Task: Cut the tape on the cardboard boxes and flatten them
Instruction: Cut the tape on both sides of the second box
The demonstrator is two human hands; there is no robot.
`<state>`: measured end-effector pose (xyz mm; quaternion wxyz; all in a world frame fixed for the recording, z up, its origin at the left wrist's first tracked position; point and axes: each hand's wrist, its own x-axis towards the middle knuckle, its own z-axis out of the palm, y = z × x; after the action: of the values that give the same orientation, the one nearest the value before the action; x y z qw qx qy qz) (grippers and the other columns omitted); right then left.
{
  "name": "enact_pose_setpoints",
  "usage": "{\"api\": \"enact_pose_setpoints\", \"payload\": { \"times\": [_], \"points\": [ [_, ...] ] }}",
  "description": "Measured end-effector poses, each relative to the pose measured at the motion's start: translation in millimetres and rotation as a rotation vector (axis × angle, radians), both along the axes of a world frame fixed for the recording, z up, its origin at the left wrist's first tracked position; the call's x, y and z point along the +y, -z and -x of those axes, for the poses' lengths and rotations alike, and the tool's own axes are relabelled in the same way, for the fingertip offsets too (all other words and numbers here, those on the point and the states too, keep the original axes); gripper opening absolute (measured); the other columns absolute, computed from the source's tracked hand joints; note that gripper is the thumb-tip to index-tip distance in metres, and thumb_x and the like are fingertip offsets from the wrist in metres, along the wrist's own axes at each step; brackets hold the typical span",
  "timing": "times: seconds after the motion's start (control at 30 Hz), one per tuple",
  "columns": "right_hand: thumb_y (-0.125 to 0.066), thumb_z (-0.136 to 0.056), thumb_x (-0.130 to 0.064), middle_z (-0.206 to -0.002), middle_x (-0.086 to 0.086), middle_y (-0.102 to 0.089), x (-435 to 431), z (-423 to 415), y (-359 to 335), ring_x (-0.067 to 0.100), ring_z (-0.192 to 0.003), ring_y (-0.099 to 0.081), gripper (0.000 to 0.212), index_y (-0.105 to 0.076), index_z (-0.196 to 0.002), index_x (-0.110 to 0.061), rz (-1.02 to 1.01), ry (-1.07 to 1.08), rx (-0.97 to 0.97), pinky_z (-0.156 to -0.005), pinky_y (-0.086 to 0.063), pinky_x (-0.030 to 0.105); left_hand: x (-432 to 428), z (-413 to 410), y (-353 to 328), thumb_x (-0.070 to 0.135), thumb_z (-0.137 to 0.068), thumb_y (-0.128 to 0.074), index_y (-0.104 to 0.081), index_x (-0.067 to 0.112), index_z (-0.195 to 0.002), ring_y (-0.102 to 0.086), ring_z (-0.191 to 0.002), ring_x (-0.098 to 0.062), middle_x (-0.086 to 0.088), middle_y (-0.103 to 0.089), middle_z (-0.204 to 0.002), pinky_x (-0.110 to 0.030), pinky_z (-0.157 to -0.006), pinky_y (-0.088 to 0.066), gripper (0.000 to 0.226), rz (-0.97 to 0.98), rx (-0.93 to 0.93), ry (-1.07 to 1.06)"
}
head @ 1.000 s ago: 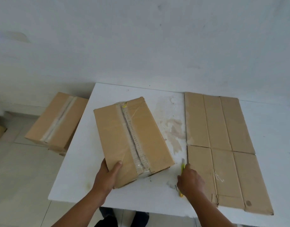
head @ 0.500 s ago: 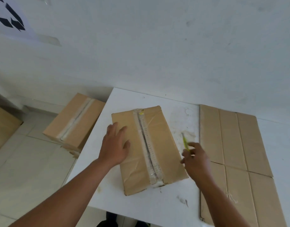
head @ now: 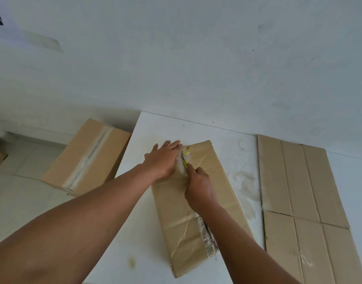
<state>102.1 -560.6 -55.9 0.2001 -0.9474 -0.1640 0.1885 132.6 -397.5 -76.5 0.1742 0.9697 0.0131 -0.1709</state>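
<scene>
Our right hand (head: 198,187) gripped the cutter (head: 185,164) at the tape's (head: 208,240) 11 o'clock end — it ran toward 5; left hand (head: 163,160) lay flat on the box (head: 176,222).

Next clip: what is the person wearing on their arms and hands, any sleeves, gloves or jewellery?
Nothing visible. Both forearms are bare up to the frame edge, with no sleeves. The left hand and right hand show no gloves, watch, bracelet or rings.

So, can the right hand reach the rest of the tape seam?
Probably yes: right hand holds the cutter at the far end of the tape seam; left hand presses the box beside it, not across.
</scene>
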Motion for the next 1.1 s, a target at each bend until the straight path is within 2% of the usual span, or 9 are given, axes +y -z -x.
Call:
{"api": "enact_pose_setpoints", "payload": {
  "times": [0.13,0.27,0.4,0.57,0.7,0.87,0.97,1.0,1.1],
  "points": [
    [-0.048,-0.091,0.003,-0.124,0.011,-0.047,12.1,-2.7,-2.2,0.029,-0.101,-0.056,0.073,-0.021,-0.156,-0.017,0.12,-0.007,0.039,-0.08,-0.043,0.031,2.1,-2.2,8.2,0.021,-0.108,-0.029,-0.012,0.021,-0.161,-0.027,-0.148,-0.02,0.006,-0.01,-0.168,-0.045,-0.121,-0.021,0.056,-0.032,-0.024,0.046],
    [-0.051,-0.092,0.003,-0.125,0.011,-0.044,23.9,-6.7,-4.4,0.024,-0.088,-0.053,0.072,-0.022,-0.155,-0.014,0.209,-0.011,0.06,-0.073,-0.043,0.029,1.3,-0.9,15.8,0.014,-0.101,-0.04,-0.014,0.017,-0.16,-0.034,-0.14,-0.019,0.005,-0.021,-0.162,-0.044,-0.114,-0.031,0.065,-0.059,-0.085,0.059],
    [-0.052,-0.093,0.003,-0.124,0.011,-0.045,27.1,-9.6,-8.9,0.02,-0.081,-0.047,0.067,-0.027,-0.153,-0.013,0.256,-0.006,0.071,-0.072,-0.045,0.028,4.9,-2.8,18.4,0.011,-0.094,-0.046,-0.01,0.014,-0.16,-0.029,-0.144,-0.02,0.001,-0.015,-0.165,-0.046,-0.115,-0.031,0.075,-0.073,-0.069,0.111],
    [-0.052,-0.092,0.002,-0.12,0.012,-0.046,15.3,1.9,-16.5,0.024,-0.082,-0.05,0.064,-0.032,-0.151,-0.014,0.347,-0.046,0.093,-0.068,-0.042,0.032,8.2,-1.5,22.1,0.011,-0.098,-0.04,-0.005,0.015,-0.161,-0.016,-0.151,-0.018,0.001,-0.006,-0.168,-0.05,-0.121,-0.017,0.072,-0.06,-0.04,0.128],
    [-0.049,-0.092,0.002,-0.113,0.011,-0.048,-4.9,25.8,-22.3,0.021,-0.075,-0.043,0.054,-0.042,-0.143,-0.013,0.383,-0.062,0.108,-0.066,-0.039,0.031,7.5,-0.3,20.6,0.017,-0.103,-0.035,-0.001,0.015,-0.161,-0.012,-0.152,-0.02,-0.001,-0.002,-0.169,-0.052,-0.122,-0.015,0.067,-0.063,-0.038,0.143],
    [-0.049,-0.09,0.003,-0.099,0.005,-0.044,-40.1,64.8,-32.3,0.02,-0.075,-0.048,0.055,-0.044,-0.142,-0.015,0.42,-0.066,0.156,-0.066,-0.046,0.031,1.3,2.5,18.2,0.022,-0.106,-0.037,0.005,0.016,-0.16,-0.002,-0.155,-0.025,-0.001,0.008,-0.169,-0.059,-0.122,-0.008,0.069,-0.14,-0.031,0.143],
    [-0.052,-0.088,0.005,-0.093,0.003,-0.04,-53.4,77.4,-35.1,0.02,-0.073,-0.049,0.054,-0.047,-0.138,-0.014,0.403,-0.079,0.148,-0.064,-0.046,0.03,-11.2,12.5,7.7,0.018,-0.102,-0.049,0.009,0.022,-0.161,0.015,-0.154,-0.032,-0.001,0.023,-0.166,-0.065,-0.121,-0.002,0.082,-0.159,-0.046,0.095],
    [-0.052,-0.087,0.005,-0.093,0.003,-0.04,-56.3,78.7,-35.3,0.021,-0.073,-0.049,0.052,-0.047,-0.136,-0.014,0.388,-0.085,0.143,-0.064,-0.047,0.031,-18.8,20.1,1.3,0.024,-0.099,-0.056,0.01,0.024,-0.16,0.02,-0.152,-0.034,-0.001,0.028,-0.164,-0.066,-0.12,-0.002,0.09,-0.131,-0.039,0.124],
    [-0.052,-0.087,0.004,-0.094,0.005,-0.043,-62.6,77.3,-32.1,0.022,-0.073,-0.049,0.045,-0.052,-0.129,-0.011,0.352,-0.113,0.131,-0.067,-0.049,0.032,-51.4,61.8,-19.9,0.066,-0.068,-0.079,0.014,0.025,-0.159,0.023,-0.151,-0.031,0.002,0.029,-0.163,-0.066,-0.12,-0.002,0.137,-0.064,0.09,0.409]
  ]
}}
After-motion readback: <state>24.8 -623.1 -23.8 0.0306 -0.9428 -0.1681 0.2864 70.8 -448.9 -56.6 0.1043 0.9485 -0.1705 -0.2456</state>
